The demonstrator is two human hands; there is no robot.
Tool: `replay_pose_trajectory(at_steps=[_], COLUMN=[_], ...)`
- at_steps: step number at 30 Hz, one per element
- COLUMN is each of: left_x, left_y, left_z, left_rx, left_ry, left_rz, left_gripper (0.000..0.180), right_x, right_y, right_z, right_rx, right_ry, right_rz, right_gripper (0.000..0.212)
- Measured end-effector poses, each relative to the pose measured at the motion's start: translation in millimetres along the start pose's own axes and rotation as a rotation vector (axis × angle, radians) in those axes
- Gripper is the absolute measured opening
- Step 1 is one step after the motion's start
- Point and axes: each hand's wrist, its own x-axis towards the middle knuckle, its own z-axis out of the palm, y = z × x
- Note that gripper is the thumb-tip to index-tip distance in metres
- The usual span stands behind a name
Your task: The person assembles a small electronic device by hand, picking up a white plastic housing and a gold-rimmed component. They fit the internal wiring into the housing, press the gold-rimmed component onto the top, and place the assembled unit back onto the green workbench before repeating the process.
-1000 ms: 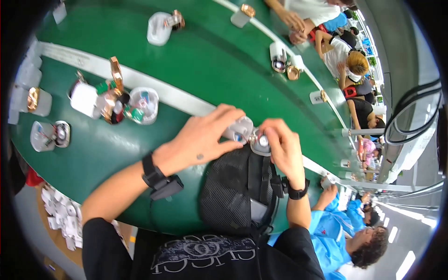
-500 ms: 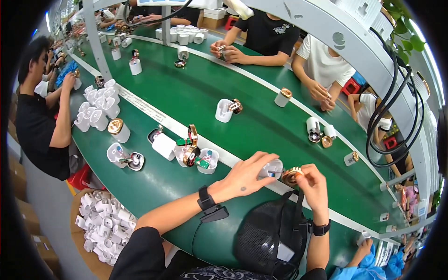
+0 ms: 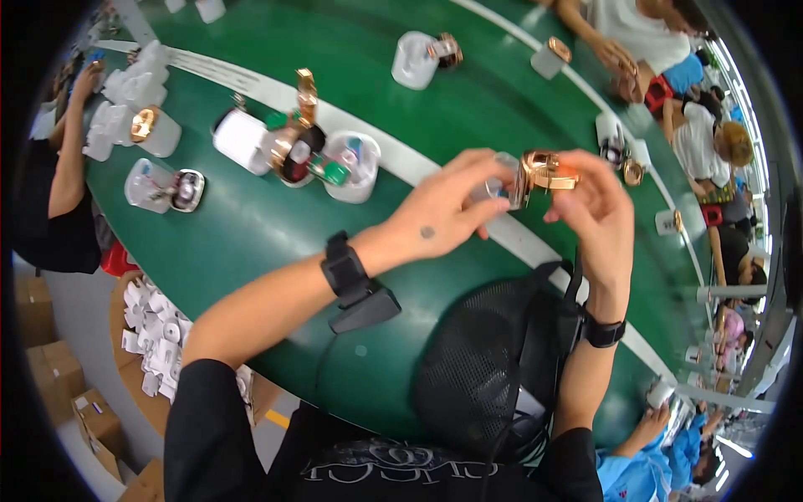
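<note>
Over a smooth, glossy green tabletop [image 3: 226, 251], the left hand [image 3: 439, 205] grips a small translucent-white, round-walled plastic cup [image 3: 502, 176] between thumb and fingers, tilted so that its mouth faces right. The right hand [image 3: 600, 205] holds a shiny copper-gold metallic fitting [image 3: 548, 171] of curved bands by its right end, fingers curled against it and thumb just below. Cup and fitting lie side by side above a flat, matt white strip [image 3: 397, 151]; blur hides whether they are joined. Near and below the right hand sits a rounded black mesh bag [image 3: 473, 360], its fabric finely perforated, its straps looped upward. A black woven wristband [image 3: 345, 266] circles the left wrist, with a smooth black wedge-shaped box [image 3: 368, 310] beside it. To the left, an upright white plastic cup [image 3: 355, 180] with rounded walls stands beside a green circuit board [image 3: 337, 173] and a glossy white cup lying on its side [image 3: 241, 140]. Farther left, a translucent cup [image 3: 145, 186] adjoins an oval, mirror-bright silvery cap [image 3: 188, 191]. Far beyond the strip, another rounded white cup [image 3: 414, 63] adjoins a copper-toned part [image 3: 447, 51]. At near left, a brown cardboard bin [image 3: 124, 343] contains heaped white plastic pieces [image 3: 155, 326].
</note>
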Motion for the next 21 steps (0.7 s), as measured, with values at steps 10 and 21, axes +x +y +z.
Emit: replay_pose_trajectory(at_steps=[10,21], left_x=[-9.3,-9.7], left_y=[-5.2,-1.9], left_z=[-0.3,-0.4], left_rx=[0.124,-0.041], left_ry=[-0.034,-0.004], left_rz=[0.060,-0.139], left_gripper=[0.039,0.047], right_x=[-0.4,-1.1], right_y=[-5.1,13.0], right_z=[15.2,30.2], right_rx=[-0.499,-0.280], right_ry=[0.161,0.035], right_rz=[0.117,0.043], right_gripper=[0.021,0.023])
